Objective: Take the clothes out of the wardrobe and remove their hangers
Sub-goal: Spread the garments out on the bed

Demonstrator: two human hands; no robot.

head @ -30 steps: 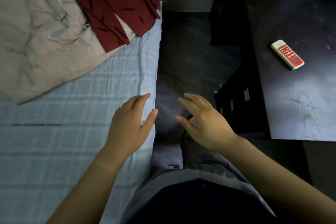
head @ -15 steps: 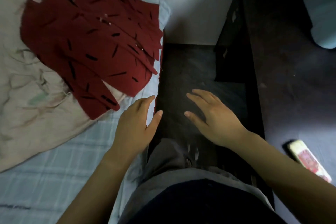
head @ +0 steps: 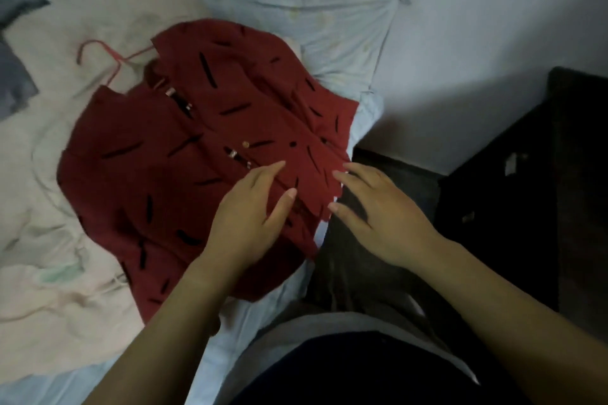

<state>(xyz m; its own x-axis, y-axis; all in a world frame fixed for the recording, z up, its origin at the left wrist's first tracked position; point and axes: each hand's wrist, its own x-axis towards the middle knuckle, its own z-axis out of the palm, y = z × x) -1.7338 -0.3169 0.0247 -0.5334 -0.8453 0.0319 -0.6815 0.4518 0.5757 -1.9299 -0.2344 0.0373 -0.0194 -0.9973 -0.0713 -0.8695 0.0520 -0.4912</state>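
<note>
two hands, both with fingers loosely spread and gripping nothing: i saw the left hand (head: 250,217) palm-down over the hem of the red shirt (head: 171,181) on the bed (head: 329,10), the right hand (head: 381,217) at its edge. couldn't tell contact. the pink hanger (head: 119,60) was mostly hidden inside the shirt, hook out.

The dark red shirt with black dashes (head: 184,174), earlier cut off at the upper left of the frame, is now seen whole at centre, with the hook of its pink wire hanger (head: 116,57) exposed. The left hand (head: 245,220) has been moved from over the blue checked sheet to over the shirt, and the right hand (head: 378,210) from over the dark floor to the shirt's right edge. The white-and-red remote is no longer seen.
</note>
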